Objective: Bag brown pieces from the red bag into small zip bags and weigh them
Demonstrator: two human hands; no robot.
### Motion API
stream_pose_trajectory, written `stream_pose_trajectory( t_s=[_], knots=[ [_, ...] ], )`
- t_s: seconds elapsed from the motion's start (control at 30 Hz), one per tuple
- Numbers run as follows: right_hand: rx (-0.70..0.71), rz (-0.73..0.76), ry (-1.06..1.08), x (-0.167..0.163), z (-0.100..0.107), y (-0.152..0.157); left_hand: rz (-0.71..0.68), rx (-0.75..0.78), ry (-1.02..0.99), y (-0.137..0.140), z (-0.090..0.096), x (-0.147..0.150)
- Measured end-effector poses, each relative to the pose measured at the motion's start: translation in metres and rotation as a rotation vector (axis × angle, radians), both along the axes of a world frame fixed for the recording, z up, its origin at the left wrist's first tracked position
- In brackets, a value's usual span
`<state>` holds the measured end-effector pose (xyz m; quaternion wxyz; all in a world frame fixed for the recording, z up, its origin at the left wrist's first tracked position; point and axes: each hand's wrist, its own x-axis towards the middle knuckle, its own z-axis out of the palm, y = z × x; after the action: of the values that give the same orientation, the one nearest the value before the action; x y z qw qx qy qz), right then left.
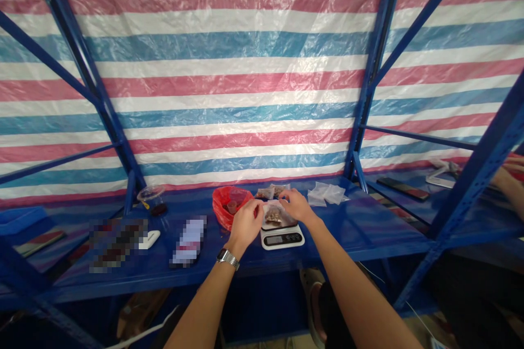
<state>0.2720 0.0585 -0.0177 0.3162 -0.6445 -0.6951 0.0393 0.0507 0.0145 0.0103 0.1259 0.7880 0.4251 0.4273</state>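
Note:
A small clear plastic bag (273, 215) with brownish contents rests on the white digital scale (283, 245). Its upper edge lies between my hands. My left hand (246, 223), wearing a metal watch (227, 258) on the wrist, has its fingers curled in a pinch at the bag's left edge. From the other side, my right hand (297, 208) bends thumb and fingers onto the bag's upper right edge. Close by my left hand sits an open red plastic bag (221, 209) with a small cup (232, 206) inside. Filled small bags (265, 192) lie just behind the scale.
Flat clear bags (326, 193) are on the blue shelf (347, 229) to the right. Leftward are a phone (190, 241), a white object (150, 239) and a clear plastic cup (155, 202). Blue posts (370, 76) flank the shelf; another person's arm (510, 180) shows far right.

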Motion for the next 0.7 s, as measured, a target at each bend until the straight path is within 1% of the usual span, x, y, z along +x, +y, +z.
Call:
stream_pose_trajectory(
  t_s=[0.1, 0.23, 0.43, 0.7],
  knots=[
    [0.027, -0.020, 0.045, 0.003, -0.002, 0.001, 0.013, 0.004, -0.022, 0.006, -0.001, 0.006],
    [0.012, -0.053, 0.051, 0.009, 0.000, 0.001, 0.027, -0.016, -0.024, 0.010, -0.002, 0.014],
    [-0.028, -0.019, -0.008, 0.017, 0.002, -0.004, 0.038, -0.026, -0.018, 0.008, -0.003, 0.021],
    [-0.089, -0.038, -0.081, 0.003, -0.001, -0.008, 0.079, -0.049, 0.038, 0.003, 0.000, 0.028]
  ],
)
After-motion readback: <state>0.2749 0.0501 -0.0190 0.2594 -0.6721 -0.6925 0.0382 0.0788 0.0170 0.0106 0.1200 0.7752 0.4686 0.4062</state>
